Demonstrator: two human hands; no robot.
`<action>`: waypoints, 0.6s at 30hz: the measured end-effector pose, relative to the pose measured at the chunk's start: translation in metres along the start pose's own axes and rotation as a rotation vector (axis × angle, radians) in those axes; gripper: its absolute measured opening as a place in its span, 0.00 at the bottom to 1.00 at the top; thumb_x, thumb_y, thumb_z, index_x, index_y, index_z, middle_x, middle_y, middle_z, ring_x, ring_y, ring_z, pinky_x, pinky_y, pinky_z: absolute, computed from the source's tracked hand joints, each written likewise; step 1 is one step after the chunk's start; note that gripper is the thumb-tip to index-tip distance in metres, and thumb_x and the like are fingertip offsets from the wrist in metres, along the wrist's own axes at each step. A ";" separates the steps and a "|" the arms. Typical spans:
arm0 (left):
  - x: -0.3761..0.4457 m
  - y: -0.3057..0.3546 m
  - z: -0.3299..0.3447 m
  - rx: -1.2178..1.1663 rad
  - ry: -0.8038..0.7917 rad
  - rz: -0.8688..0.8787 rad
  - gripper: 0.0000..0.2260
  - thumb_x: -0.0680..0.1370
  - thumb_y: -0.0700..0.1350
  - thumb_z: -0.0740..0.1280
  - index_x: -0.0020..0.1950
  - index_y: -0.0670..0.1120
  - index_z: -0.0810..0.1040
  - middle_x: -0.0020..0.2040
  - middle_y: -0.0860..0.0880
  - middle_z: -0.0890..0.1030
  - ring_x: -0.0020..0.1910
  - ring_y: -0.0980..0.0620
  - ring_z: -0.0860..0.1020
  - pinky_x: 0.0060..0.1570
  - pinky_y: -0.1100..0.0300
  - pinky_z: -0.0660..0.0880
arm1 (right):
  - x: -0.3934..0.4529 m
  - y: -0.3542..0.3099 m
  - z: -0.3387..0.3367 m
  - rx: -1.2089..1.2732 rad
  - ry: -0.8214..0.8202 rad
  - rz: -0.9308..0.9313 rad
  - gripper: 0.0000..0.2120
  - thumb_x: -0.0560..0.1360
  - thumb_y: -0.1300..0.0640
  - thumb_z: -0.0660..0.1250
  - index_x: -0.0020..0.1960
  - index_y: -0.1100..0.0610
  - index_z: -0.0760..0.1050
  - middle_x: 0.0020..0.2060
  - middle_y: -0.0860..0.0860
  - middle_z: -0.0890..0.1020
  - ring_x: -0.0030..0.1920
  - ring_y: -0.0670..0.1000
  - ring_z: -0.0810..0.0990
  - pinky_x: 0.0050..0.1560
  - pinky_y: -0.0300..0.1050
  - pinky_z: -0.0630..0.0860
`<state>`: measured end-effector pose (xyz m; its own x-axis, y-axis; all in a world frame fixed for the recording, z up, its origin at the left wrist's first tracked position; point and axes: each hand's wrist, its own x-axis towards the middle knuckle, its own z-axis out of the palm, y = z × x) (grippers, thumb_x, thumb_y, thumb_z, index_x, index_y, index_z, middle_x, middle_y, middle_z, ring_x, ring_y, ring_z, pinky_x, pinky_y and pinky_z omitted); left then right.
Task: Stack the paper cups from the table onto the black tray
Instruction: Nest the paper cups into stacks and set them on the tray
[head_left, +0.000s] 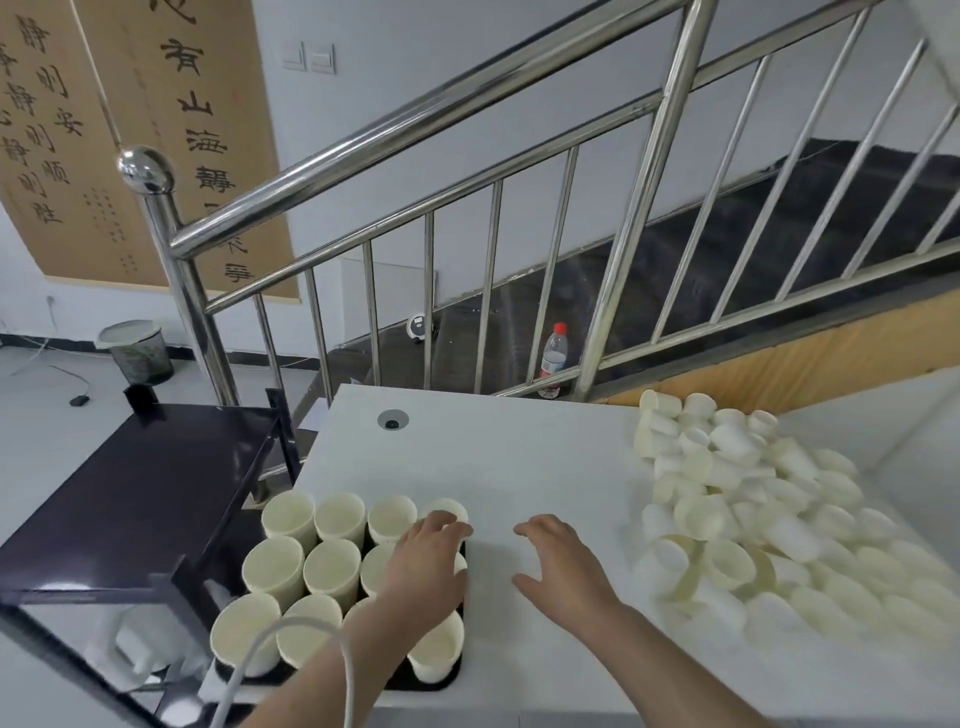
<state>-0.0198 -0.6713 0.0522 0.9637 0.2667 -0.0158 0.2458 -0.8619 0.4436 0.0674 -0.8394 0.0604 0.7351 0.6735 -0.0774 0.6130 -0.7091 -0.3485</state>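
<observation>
we see two bare forearms, no sleeves in view, left hand (428, 558) and right hand (563, 564) without rings, watch or gloves, thin white cable (291, 631) arcing across our left forearm

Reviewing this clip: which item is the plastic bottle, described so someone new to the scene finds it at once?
Start at the steel stair railing behind the white table. Just past the table's far edge, between the balusters, the plastic bottle stands upright. It is clear with a red cap and a red-and-white label, unlike the cream paper cups heaped on the table.
</observation>
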 end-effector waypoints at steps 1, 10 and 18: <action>-0.002 0.014 0.006 -0.004 0.005 0.013 0.23 0.77 0.46 0.63 0.72 0.53 0.66 0.72 0.54 0.63 0.69 0.52 0.65 0.65 0.61 0.64 | -0.011 0.011 -0.004 -0.010 0.000 0.010 0.26 0.77 0.50 0.65 0.73 0.51 0.63 0.69 0.45 0.65 0.69 0.46 0.65 0.62 0.38 0.67; -0.014 0.097 0.045 -0.006 -0.040 0.083 0.22 0.77 0.46 0.63 0.72 0.52 0.66 0.72 0.53 0.63 0.70 0.52 0.63 0.68 0.60 0.61 | -0.069 0.090 -0.020 -0.018 0.037 0.068 0.25 0.78 0.50 0.64 0.74 0.49 0.62 0.70 0.43 0.64 0.70 0.44 0.64 0.63 0.34 0.66; 0.021 0.135 0.066 0.034 -0.081 0.124 0.22 0.78 0.46 0.63 0.72 0.52 0.66 0.72 0.53 0.63 0.70 0.51 0.64 0.69 0.60 0.61 | -0.072 0.139 -0.032 0.013 0.062 0.154 0.25 0.78 0.50 0.65 0.73 0.48 0.63 0.70 0.43 0.64 0.70 0.44 0.65 0.63 0.34 0.66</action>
<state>0.0405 -0.8105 0.0523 0.9917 0.1231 -0.0359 0.1268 -0.9006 0.4157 0.1085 -0.9930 0.0474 0.8367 0.5427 -0.0736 0.4882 -0.8000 -0.3489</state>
